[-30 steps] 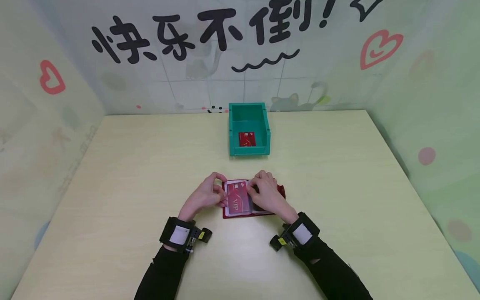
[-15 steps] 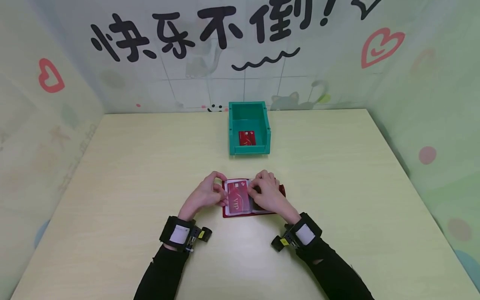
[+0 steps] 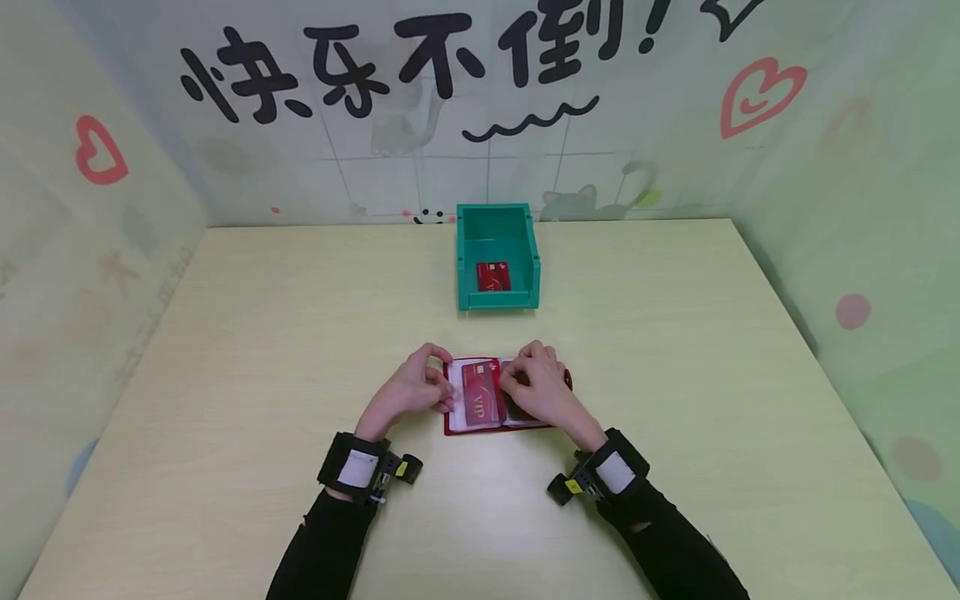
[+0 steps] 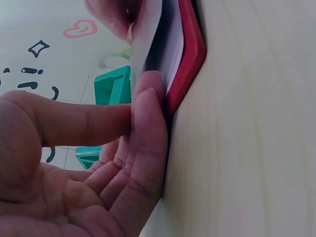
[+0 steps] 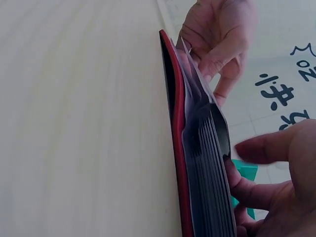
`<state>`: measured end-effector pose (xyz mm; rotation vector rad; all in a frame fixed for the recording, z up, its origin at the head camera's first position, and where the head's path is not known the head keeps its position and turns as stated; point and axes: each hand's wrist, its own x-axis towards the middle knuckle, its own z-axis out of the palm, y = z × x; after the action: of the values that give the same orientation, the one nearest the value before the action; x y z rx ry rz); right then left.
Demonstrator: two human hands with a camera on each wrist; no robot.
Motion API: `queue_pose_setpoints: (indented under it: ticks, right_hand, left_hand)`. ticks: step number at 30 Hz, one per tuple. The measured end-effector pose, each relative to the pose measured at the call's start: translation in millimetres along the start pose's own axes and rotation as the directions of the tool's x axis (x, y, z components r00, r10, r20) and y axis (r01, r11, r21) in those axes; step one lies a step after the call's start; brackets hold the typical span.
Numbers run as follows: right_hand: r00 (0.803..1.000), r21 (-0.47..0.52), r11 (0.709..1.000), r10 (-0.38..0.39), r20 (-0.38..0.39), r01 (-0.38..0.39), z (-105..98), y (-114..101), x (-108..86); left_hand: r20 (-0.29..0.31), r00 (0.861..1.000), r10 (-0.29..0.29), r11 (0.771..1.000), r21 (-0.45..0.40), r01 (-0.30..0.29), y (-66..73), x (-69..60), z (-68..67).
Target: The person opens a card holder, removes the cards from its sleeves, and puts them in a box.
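Note:
An open red card holder [image 3: 474, 431] lies on the table, with clear sleeves and a red VIP card [image 3: 478, 396] in its left side. Part of the card's right edge shows brighter, outside the sleeve. My left hand [image 3: 411, 388] grips the holder's left edge; in the left wrist view its fingers [image 4: 150, 106] lie against the pages beside the red cover [image 4: 190, 64]. My right hand [image 3: 546, 387] has its fingertips at the card's right edge and covers much of the holder's right side. The right wrist view shows stacked sleeves [image 5: 210, 173] beside the right hand [image 5: 281, 182].
A teal bin [image 3: 498, 301] stands behind the holder near the back of the table [image 3: 300, 317], with another red card [image 3: 493, 277] inside. Printed panels [image 3: 247, 175] border the table at the back and both sides.
The VIP card has slid slightly right, its right edge now showing brighter red. My right hand has shifted a little right with it. My left hand has stayed in place.

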<state>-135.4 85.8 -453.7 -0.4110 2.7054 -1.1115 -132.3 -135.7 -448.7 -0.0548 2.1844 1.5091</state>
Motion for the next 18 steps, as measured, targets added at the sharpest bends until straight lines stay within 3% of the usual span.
queue_pose_setpoints:
  ticks: [8, 18]
  right_hand:
    - [0.999, -0.044, 0.998, 0.039, -0.029, -0.041, -5, 4, -0.7]
    - [0.996, 0.099, 0.993, 0.060, 0.060, -0.066, -37, 11, 5.6]
  left_hand:
    - [0.008, 1.000, -0.006, 1.000, 0.011, 0.006, 0.7, -0.2, -0.8]
    - [0.068, 0.997, 0.043, 0.997, 0.059, -0.047, -4.0, -0.1, -3.4]
